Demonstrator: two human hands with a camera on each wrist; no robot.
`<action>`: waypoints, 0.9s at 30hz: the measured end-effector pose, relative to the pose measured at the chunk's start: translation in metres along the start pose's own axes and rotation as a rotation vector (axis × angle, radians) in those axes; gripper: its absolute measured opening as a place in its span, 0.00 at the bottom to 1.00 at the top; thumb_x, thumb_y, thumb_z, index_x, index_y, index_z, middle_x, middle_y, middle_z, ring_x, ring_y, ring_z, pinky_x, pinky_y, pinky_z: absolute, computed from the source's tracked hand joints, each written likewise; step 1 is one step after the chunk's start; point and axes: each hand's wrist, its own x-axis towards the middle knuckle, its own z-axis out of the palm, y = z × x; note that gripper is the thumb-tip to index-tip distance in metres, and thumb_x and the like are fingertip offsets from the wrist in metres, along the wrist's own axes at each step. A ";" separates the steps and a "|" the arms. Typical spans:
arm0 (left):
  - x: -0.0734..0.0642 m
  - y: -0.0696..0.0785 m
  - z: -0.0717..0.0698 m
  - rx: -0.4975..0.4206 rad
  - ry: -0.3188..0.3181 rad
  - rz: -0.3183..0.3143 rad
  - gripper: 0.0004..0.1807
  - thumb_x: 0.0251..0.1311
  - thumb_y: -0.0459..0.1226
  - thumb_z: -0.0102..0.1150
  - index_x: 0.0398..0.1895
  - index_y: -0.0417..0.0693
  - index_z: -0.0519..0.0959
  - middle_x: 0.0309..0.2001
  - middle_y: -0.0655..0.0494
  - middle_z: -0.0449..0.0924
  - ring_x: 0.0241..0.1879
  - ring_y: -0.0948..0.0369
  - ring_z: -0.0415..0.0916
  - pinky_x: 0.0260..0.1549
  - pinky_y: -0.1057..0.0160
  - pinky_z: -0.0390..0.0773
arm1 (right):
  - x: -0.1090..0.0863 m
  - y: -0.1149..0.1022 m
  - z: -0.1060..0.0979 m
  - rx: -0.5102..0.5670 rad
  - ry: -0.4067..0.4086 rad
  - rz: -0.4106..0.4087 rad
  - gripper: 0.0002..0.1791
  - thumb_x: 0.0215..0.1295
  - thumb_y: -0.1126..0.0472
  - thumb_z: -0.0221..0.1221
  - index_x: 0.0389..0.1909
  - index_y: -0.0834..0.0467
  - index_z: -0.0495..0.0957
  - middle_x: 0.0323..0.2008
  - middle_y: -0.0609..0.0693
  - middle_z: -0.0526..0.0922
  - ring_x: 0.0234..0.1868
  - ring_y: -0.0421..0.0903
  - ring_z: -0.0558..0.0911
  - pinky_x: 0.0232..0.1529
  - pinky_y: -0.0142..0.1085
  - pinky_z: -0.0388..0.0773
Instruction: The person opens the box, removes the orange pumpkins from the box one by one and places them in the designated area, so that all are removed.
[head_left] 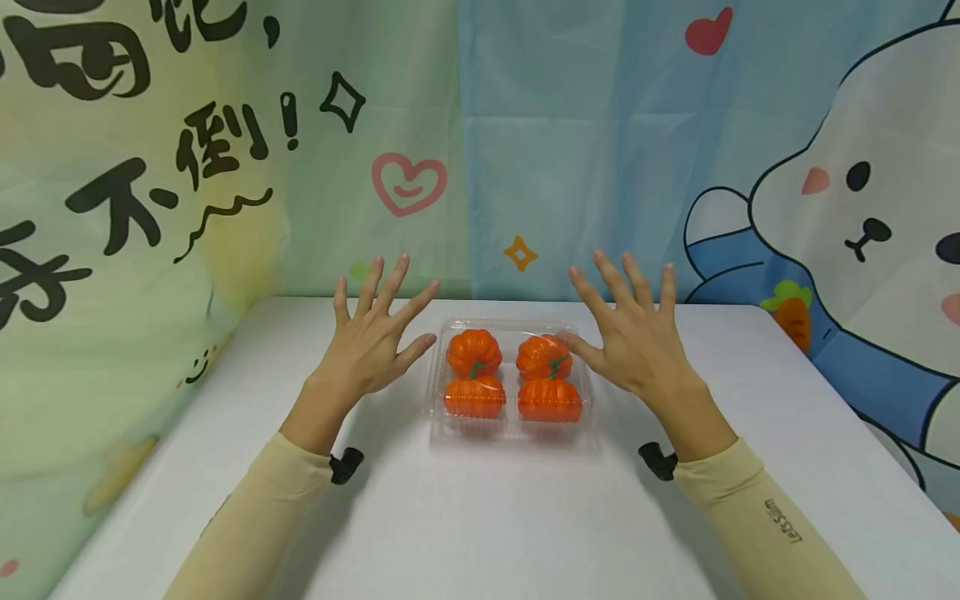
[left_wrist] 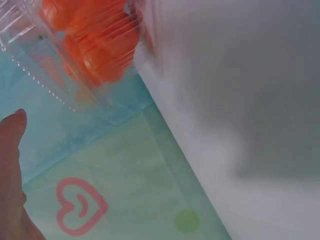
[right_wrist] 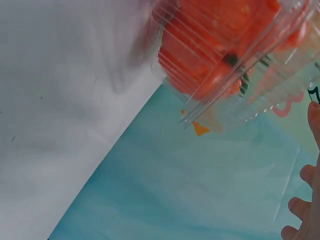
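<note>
A clear plastic clamshell box (head_left: 512,429) sits on the white table, its lid down over several small orange pumpkins (head_left: 550,401) with green stems. My left hand (head_left: 372,342) hovers at the box's left side, fingers spread and straight, holding nothing. On the other side my right hand (head_left: 637,346) is spread the same way, its thumb tip overlapping the box's right edge in the head view. Both wrist views show the box from the side, with the left thumb (left_wrist: 11,132) and the right fingers (right_wrist: 302,200) apart from it.
The white table (head_left: 495,525) reaches back to a hanging cloth (head_left: 540,167) printed with hearts, writing and a cartoon animal. Dark straps (head_left: 347,466) show at the wrists, beside beige sleeves (head_left: 255,517).
</note>
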 end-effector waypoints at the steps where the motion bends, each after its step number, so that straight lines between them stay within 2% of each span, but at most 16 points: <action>1: 0.000 0.000 0.001 -0.003 -0.002 0.001 0.38 0.72 0.64 0.45 0.82 0.77 0.49 0.84 0.58 0.24 0.82 0.46 0.25 0.69 0.26 0.29 | 0.000 -0.001 0.000 0.005 -0.001 -0.002 0.49 0.67 0.28 0.55 0.83 0.41 0.50 0.83 0.53 0.45 0.81 0.63 0.44 0.73 0.68 0.24; 10: -0.005 0.003 0.005 -0.018 -0.046 0.002 0.37 0.73 0.63 0.45 0.82 0.77 0.50 0.84 0.58 0.24 0.82 0.49 0.21 0.69 0.27 0.27 | -0.002 -0.008 0.003 0.033 0.024 -0.042 0.48 0.66 0.29 0.57 0.81 0.44 0.55 0.81 0.55 0.51 0.80 0.64 0.50 0.73 0.70 0.28; 22: -0.015 0.001 0.010 -0.028 -0.086 -0.021 0.36 0.74 0.63 0.44 0.82 0.75 0.52 0.84 0.55 0.28 0.82 0.46 0.25 0.69 0.25 0.32 | -0.004 -0.021 0.003 0.045 0.020 -0.085 0.46 0.66 0.29 0.55 0.80 0.45 0.58 0.80 0.55 0.54 0.80 0.62 0.51 0.73 0.69 0.30; 27: -0.020 0.001 0.012 -0.055 -0.108 -0.031 0.36 0.75 0.62 0.43 0.82 0.74 0.51 0.84 0.56 0.27 0.82 0.47 0.22 0.69 0.25 0.33 | -0.005 -0.027 0.003 0.045 0.025 -0.107 0.46 0.67 0.29 0.55 0.80 0.45 0.58 0.80 0.55 0.55 0.80 0.62 0.52 0.74 0.69 0.31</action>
